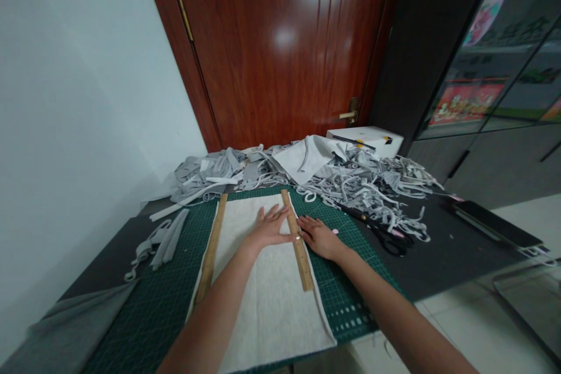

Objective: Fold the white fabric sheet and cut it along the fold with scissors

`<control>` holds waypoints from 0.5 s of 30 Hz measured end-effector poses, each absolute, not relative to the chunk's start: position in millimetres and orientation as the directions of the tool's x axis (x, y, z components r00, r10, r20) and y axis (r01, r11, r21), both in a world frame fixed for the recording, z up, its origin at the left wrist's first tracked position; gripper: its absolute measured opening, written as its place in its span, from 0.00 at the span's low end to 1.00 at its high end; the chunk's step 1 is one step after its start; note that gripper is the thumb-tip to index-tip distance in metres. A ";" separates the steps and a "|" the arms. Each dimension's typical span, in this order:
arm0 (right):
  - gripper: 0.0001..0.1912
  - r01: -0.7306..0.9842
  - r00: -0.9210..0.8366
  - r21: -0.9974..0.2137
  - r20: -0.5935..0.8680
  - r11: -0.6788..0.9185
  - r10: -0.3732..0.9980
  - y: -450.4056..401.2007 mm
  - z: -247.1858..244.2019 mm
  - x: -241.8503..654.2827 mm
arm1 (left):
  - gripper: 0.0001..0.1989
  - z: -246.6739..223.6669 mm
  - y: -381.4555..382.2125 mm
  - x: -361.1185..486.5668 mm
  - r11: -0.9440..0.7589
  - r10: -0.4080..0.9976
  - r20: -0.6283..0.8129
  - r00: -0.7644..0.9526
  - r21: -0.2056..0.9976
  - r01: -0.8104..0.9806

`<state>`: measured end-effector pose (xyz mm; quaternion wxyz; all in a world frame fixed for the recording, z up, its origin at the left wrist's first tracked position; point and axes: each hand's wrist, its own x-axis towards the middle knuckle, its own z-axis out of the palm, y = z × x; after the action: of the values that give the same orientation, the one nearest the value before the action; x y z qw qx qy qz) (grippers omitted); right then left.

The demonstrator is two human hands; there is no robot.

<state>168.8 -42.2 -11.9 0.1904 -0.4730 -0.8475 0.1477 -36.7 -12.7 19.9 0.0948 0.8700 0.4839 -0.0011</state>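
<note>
A pale, light-grey fabric piece (263, 315) lies flat on a green cutting mat (166, 310). Along its right side lies a wooden ruler (305, 272), and a second wooden ruler (213, 239) runs down its left side. My left hand (269, 228) rests on the fabric with fingers spread, its fingertips and thumb touching the right ruler. My right hand (322, 238) lies low at the fabric's right edge, fingers stretched toward that ruler; its thumb and the underside of the fingers are partly hidden. A tiny pale spot shows between the hands, too small to make out.
Black scissors (381, 232) lie right of my right hand. A heap of grey fabric scraps (359, 181) spans the back, before a white box (372, 137). Loose strips (169, 239) and folded grey cloth (79, 321) are at left. A dark flat device (495, 222) sits far right.
</note>
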 end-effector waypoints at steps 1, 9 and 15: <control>0.26 0.745 -0.479 -0.429 0.188 0.511 0.857 -42.3 -12.3 168.8 | 0.43 19.6 -13.5 -36.5 -0.517 0.840 -0.092 0.535 0.162 0.841; 0.26 0.753 -0.473 -0.417 0.192 0.508 0.860 -43.9 -12.5 168.2 | 0.43 23.7 -23.7 -34.0 -0.530 0.826 -0.145 0.544 0.129 0.838; 0.26 0.759 -0.469 -0.411 0.191 0.504 0.862 -43.4 -13.0 168.3 | 0.44 22.5 -45.6 -32.8 -0.548 0.816 -0.117 0.566 0.155 0.822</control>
<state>168.3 -43.4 -13.0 0.1898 -0.4789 -0.8463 0.1357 -32.8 -45.6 22.5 0.0962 0.8797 0.4654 -0.0154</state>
